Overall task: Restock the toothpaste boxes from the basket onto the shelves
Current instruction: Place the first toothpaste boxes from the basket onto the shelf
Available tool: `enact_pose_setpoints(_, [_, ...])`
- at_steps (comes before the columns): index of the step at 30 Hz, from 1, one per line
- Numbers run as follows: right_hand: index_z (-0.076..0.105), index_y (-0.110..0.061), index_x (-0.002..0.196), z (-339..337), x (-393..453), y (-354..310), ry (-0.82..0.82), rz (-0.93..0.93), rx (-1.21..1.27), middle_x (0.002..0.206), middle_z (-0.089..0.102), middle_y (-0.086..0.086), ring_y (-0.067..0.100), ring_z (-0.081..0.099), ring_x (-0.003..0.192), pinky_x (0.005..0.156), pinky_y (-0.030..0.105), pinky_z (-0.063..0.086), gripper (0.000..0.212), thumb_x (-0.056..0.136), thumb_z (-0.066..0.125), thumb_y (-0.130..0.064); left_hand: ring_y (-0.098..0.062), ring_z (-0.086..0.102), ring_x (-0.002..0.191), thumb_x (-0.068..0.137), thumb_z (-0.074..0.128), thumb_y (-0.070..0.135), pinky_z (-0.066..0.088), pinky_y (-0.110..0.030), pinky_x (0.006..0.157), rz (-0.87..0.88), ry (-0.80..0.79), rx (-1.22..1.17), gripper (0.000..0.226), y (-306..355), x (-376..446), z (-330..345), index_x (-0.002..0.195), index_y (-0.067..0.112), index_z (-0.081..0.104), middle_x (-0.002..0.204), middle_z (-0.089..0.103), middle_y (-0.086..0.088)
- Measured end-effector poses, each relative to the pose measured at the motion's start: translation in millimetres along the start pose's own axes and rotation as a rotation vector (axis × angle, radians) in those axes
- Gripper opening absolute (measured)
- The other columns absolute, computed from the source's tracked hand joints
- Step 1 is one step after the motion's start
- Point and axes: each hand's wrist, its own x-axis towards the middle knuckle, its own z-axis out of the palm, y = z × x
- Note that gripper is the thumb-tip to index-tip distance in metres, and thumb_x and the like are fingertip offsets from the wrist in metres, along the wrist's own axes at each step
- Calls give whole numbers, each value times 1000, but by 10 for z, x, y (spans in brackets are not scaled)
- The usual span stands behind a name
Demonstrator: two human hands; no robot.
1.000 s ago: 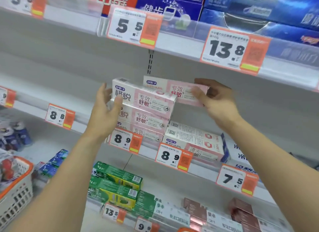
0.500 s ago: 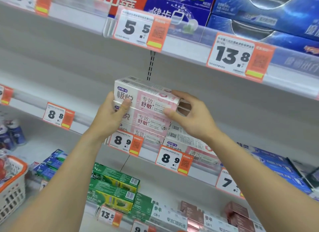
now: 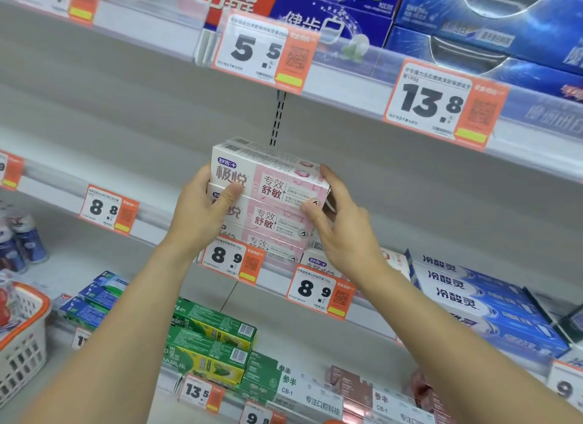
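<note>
Head view: left hand [image 3: 202,212] and right hand [image 3: 342,231] clasp the ends of the top pink toothpaste box [image 3: 271,179], fingers curled around it, atop 2 matching boxes on the middle shelf [image 3: 157,221].

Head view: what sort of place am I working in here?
Most likely a shop's toothpaste aisle: tiered shelves edged with orange price tags, stacked toothpaste boxes, and a basket at the left.
</note>
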Motion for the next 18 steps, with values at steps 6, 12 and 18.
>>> enact_pose_setpoints(6, [19,-35,152,105,-50,79,38,-8,-64,127,66,-10,4,60,115,91,8,40,85,89,75,-23,3,71,79,95,64,30,52,-12,58,-4,24,-53,22,5,-15,10,114,20,62,95,73,14])
enact_pose_setpoints(12, [24,-33,156,57,-20,42,50,47,86,125,61,-22,-34,46,94,88,-6,34,76,93,68,-32,4,70,79,95,63,34,51,-11,56,-10,28,-55,27,-8,-15,24,117,19,62,98,72,13])
enact_pose_setpoints(18, [17,-33,158,84,-10,42,64,73,84,119,57,-25,-37,45,89,87,-6,33,83,93,69,-26,16,64,73,99,57,35,45,-5,53,-15,28,7,22,-5,-25,79,117,24,53,98,66,20])
